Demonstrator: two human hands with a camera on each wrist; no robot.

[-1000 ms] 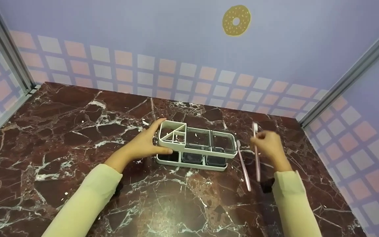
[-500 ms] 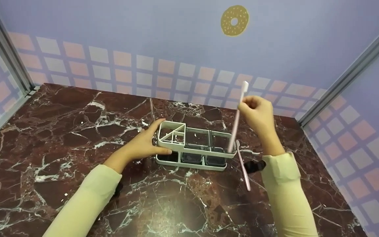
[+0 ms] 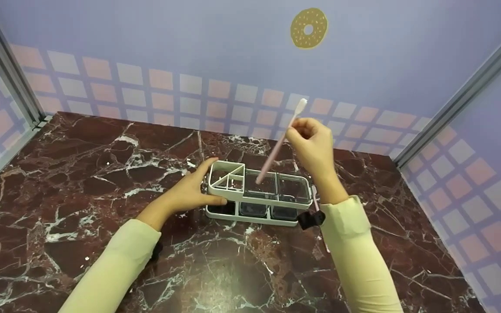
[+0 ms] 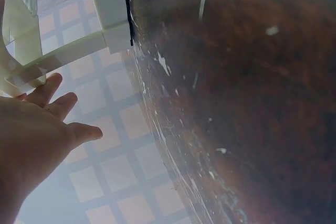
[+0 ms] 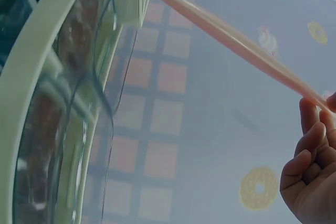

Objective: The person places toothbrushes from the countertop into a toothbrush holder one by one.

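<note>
Right hand point(image 3: 315, 145) grip: fingers curled, pinching a pink toothbrush point(image 3: 278, 143) near its upper end, brush head up. Brush tilted, lower tip over the middle compartment of the white rack point(image 3: 261, 191); can't tell if the tip touches it. Right wrist view shows the handle point(image 5: 241, 43) running diagonally from the fingers point(image 5: 310, 145) toward the rack's rim point(image 5: 47, 51), clear cup walls visible beside it.

Left hand point(image 3: 192, 191) grip: spread around the rack's left end, thumb on the near side, fingers on the far side, bracing it. Left wrist view: fingertips point(image 4: 47, 88) against the white frame point(image 4: 63, 51).

Rack sits on the marble surface point(image 3: 81, 174), about mid-depth. Second toothbrush point(image 3: 320, 217) lies flat on the surface just right of the rack, mostly hidden behind the right sleeve point(image 3: 355, 248). Donut sticker point(image 3: 308, 28) on the back wall
</note>
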